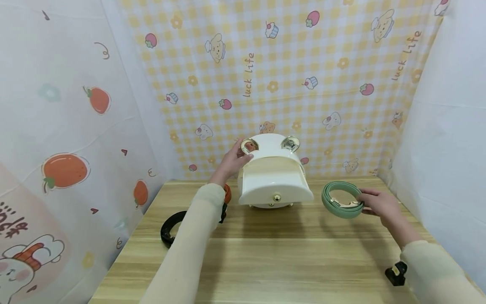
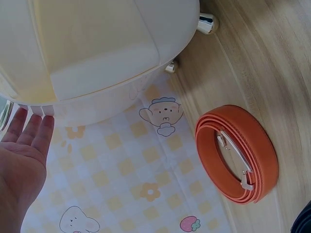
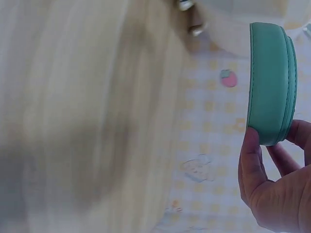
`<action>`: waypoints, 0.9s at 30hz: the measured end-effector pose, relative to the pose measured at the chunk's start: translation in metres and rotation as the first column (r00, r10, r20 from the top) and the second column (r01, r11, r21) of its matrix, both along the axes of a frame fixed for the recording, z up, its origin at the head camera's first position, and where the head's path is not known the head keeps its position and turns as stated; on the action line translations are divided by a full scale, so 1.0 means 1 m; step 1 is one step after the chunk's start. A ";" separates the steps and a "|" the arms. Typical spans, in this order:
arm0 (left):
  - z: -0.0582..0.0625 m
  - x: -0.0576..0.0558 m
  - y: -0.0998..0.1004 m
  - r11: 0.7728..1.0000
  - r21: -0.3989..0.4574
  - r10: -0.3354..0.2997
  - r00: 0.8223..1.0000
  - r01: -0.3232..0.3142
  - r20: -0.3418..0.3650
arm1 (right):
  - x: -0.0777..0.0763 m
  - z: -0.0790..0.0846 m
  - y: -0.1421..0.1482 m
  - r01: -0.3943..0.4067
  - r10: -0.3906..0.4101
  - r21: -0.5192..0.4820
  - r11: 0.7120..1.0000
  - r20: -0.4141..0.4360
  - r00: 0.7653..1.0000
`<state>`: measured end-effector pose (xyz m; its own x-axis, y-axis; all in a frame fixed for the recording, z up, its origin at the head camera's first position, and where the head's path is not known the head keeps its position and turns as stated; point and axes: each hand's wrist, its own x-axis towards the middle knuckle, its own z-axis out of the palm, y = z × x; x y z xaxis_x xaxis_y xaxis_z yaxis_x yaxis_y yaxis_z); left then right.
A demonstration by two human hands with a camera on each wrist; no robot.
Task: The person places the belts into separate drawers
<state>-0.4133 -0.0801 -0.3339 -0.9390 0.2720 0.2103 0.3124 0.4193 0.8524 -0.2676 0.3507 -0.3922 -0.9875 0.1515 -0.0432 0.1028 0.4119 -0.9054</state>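
Note:
My right hand (image 1: 381,207) pinches a coiled green belt (image 1: 341,185) at its right side and holds it above the table. In the right wrist view, the thumb and fingers grip the lower end of the green belt (image 3: 269,82). My left hand (image 1: 232,162) rests against the upper left side of a glossy white box (image 1: 267,143) with two gold ear-like rings on top. Straight fingers touch its wall in the left wrist view. The front flap (image 1: 275,185), with a gold knob, is tilted outward.
A coiled orange belt (image 2: 265,150) with a metal buckle lies left of the box. The coiled black belt (image 1: 167,228) is partly behind my left sleeve. A small black item (image 1: 396,273) sits by my right sleeve. Fabric-covered walls (image 1: 273,84) enclose the wooden table (image 1: 265,270).

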 end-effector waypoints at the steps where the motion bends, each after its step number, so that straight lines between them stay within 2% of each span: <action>1: 0.000 0.000 0.000 1.000 0.000 0.000 1.000 0.000 0.001 | -0.001 0.005 -0.002 0.003 -0.003 0.003 1.000 -0.006 1.000; 15: 0.000 -0.001 0.000 1.000 0.002 -0.006 1.000 0.006 -0.010 | -0.010 0.061 -0.023 -0.007 0.005 -0.030 1.000 -0.065 0.998; 27: 0.000 -0.001 -0.001 1.000 0.004 -0.016 1.000 0.016 -0.018 | -0.020 0.091 -0.055 -0.022 0.020 -0.044 0.999 -0.045 0.999</action>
<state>-0.4148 -0.0810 -0.3335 -0.9305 0.2863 0.2283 0.3345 0.4106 0.8482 -0.2872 0.2959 -0.3008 -0.9915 0.1300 -0.0048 0.0534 0.3731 -0.9263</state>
